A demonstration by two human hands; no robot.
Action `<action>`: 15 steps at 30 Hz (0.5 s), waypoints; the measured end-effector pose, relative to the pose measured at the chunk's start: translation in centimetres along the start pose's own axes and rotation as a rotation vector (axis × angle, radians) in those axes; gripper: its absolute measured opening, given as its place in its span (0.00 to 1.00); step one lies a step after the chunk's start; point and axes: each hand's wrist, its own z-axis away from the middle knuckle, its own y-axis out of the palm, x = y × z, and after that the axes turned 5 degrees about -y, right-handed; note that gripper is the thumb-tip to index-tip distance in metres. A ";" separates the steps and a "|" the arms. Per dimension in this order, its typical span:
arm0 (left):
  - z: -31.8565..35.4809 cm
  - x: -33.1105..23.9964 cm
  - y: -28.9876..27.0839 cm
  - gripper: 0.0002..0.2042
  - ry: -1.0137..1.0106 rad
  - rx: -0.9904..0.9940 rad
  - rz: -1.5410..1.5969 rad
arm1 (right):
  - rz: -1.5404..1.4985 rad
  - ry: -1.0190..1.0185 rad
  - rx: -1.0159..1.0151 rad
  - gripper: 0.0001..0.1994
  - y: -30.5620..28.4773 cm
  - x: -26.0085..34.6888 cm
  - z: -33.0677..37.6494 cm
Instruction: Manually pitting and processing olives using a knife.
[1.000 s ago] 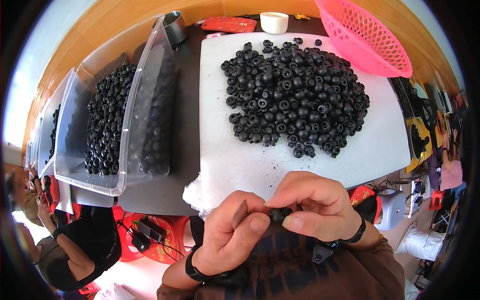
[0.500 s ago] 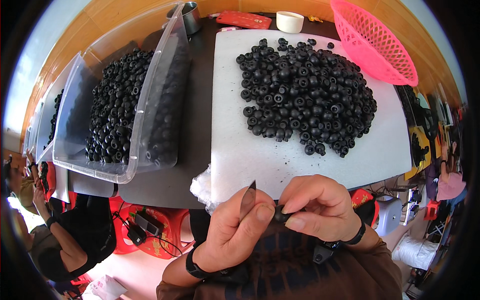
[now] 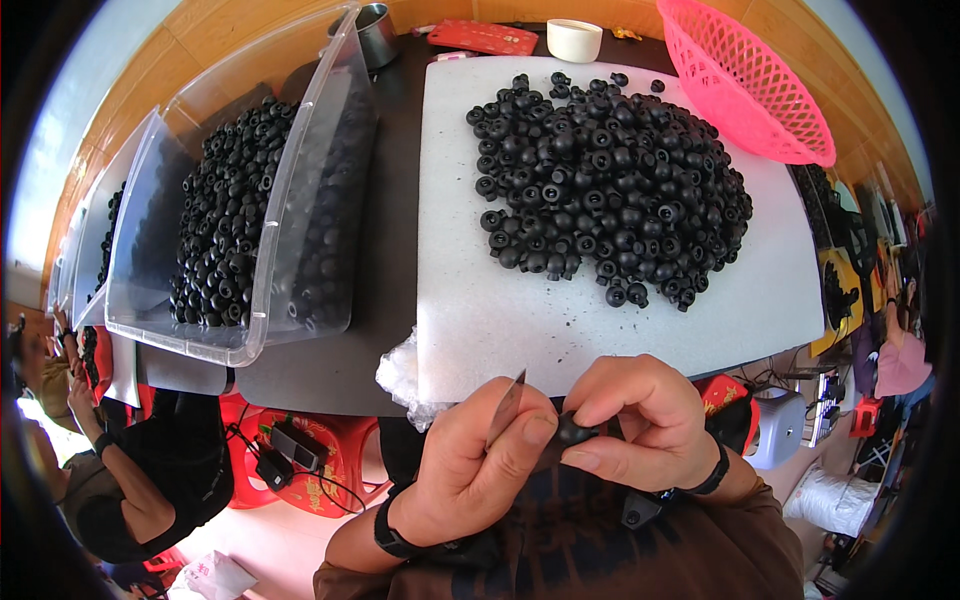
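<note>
- At the far left, a co-worker's arm [image 3: 140, 490] in a dark sleeve shows below the desk edge, with a red stool [image 3: 300, 460] beside it.
- A row of clear plastic bins [image 3: 260, 210] stands on the left part of the dark desk [image 3: 330, 370], the nearest one well filled with small black rubber parts.
- The left hand [image 3: 470, 470] sits low in the middle, in front of the desk edge; its grip is pressed together on a small blade [image 3: 505, 410], thumb against the flat, tip pointing up.
- Touching it, the right hand [image 3: 640, 430] pinches a single black rubber part [image 3: 572, 430] between thumb and fingers, right by the blade.
- Above the hands lies a white board [image 3: 470, 300], carrying a big pile of black rubber parts [image 3: 610, 180] on its far half.
- At the far edge stand a metal cup [image 3: 375, 30] and a white cup [image 3: 574, 40].
- At the upper right, a pink mesh basket [image 3: 750, 80] leans over the board's corner.
</note>
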 end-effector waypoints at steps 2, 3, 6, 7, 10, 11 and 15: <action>0.0 0.1 0.1 0.07 -0.009 -0.010 0.004 | -0.007 -0.005 0.000 0.12 -0.1 0.1 0.0; 0.0 0.2 0.1 0.07 -0.009 -0.010 0.004 | -0.011 0.017 0.001 0.12 -0.1 0.3 0.0; -0.1 0.3 0.2 0.07 -0.016 -0.012 0.003 | -0.021 0.034 -0.012 0.12 -0.1 0.2 0.0; -0.1 0.4 0.2 0.06 0.000 -0.013 -0.020 | -0.026 0.027 -0.027 0.12 0.0 0.1 0.1; -0.1 0.4 0.3 0.04 0.041 -0.029 -0.074 | -0.086 0.047 -0.025 0.12 -0.2 -0.1 0.3; -0.1 0.5 0.3 0.03 0.067 -0.043 -0.106 | -0.088 0.047 -0.025 0.12 -0.2 -0.3 0.4; -0.8 0.0 0.1 0.06 0.260 -0.016 -0.419 | -0.247 0.061 -0.061 0.14 -0.3 -0.5 0.7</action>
